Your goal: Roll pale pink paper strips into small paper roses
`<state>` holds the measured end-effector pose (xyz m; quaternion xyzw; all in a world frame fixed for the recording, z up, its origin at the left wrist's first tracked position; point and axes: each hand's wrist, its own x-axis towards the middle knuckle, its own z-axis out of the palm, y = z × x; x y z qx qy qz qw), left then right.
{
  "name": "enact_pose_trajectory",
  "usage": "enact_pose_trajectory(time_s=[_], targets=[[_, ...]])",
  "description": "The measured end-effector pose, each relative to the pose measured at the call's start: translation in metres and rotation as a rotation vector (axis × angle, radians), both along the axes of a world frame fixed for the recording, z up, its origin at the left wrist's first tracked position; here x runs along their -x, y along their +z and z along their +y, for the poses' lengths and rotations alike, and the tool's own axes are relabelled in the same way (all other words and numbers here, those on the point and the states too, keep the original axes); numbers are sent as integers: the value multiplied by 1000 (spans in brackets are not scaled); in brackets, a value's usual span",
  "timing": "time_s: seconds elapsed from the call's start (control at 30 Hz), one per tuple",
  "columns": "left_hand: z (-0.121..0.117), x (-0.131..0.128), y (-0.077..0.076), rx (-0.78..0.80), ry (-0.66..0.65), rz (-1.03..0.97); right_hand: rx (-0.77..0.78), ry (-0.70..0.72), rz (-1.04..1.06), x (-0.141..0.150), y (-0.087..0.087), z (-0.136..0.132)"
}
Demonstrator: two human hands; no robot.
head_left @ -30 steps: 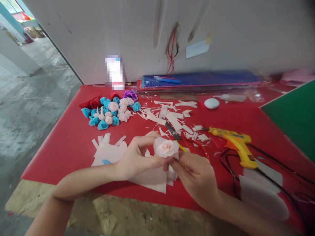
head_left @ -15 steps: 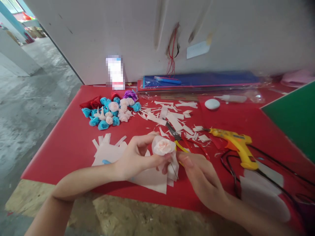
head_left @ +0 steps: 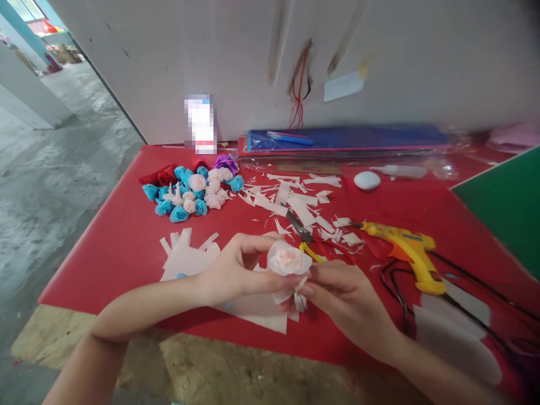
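A pale pink paper flower [head_left: 289, 260] with a loose whitish outer petal is held above the near middle of the red table. My left hand [head_left: 240, 270] grips it from the left, thumb and fingers around its base. From the right, my right hand [head_left: 343, 304] pinches the paper at the flower's lower right side with thumb and forefinger. Beneath my left hand lie pale paper sheets [head_left: 261, 318] and cut strips. Just behind the flower, pliers [head_left: 300, 228] with yellow and red handles rest among white paper scraps [head_left: 301, 208].
Blue, pink, red and purple paper flowers [head_left: 179, 214] are heaped at the left. A yellow glue gun [head_left: 399, 242] with a black cord lies at the right, near a white egg-shaped object [head_left: 367, 180]. A lit phone [head_left: 201, 124] leans on the wall beside wrapped blue sheets [head_left: 354, 138].
My right hand has moved in to the flower and now pinches its paper at the lower right. The paper hanging below the flower is gathered closer to its base.
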<state>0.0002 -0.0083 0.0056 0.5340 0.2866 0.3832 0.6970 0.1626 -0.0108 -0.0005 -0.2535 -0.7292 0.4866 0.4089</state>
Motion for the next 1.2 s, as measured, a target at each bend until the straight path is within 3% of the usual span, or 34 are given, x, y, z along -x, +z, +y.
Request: enact_pose_trajectory(time_s=[0.4, 0.63, 0.87, 1.2], targets=[[0, -2, 0, 32, 5, -24, -142, -120, -117, 2, -1, -3], [0, 0, -1, 140, -43, -46, 60, -30, -70, 1, -3, -2], [0, 0, -4, 141, -93, -123, 421, 162, 56, -2, -9, -4], [0, -1, -3, 160, -106, -114, 444, 64, -29, 1, -6, -6]])
